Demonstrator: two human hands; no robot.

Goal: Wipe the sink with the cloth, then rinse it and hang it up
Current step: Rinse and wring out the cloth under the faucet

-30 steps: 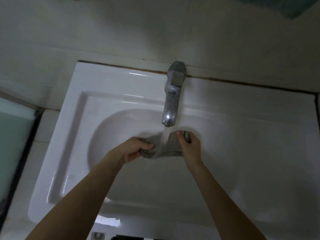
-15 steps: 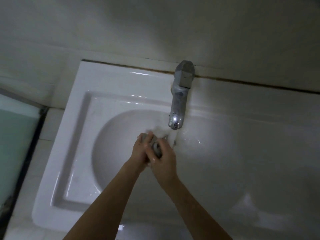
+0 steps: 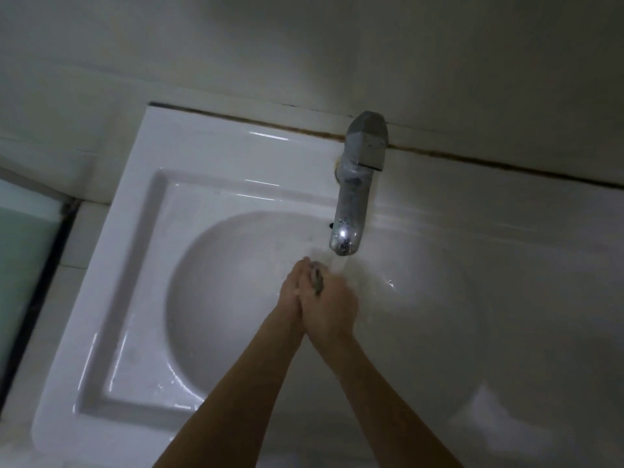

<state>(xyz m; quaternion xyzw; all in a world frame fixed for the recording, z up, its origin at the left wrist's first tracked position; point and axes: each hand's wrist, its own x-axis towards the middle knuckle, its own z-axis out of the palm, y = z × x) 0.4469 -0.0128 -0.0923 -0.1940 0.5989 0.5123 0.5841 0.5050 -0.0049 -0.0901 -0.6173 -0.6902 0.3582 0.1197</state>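
The grey cloth (image 3: 317, 281) is bunched small between my two palms, only a dark strip of it showing. My left hand (image 3: 293, 288) and my right hand (image 3: 332, 304) press together around it, over the middle of the white sink (image 3: 209, 184). Water runs from the metal tap (image 3: 351, 211), whose spout ends just above and to the right of my fingertips. The stream falls past my right hand into the bowl.
A tiled wall (image 3: 304, 55) rises behind the sink, with a dark seam along the sink's back edge. A greenish glass panel (image 3: 23, 261) in a dark frame stands at the far left. The lighting is dim.
One second ago the cloth was stretched out between my hands under the stream. My hands have since come together and squeezed it into a ball, moving slightly left of the tap.
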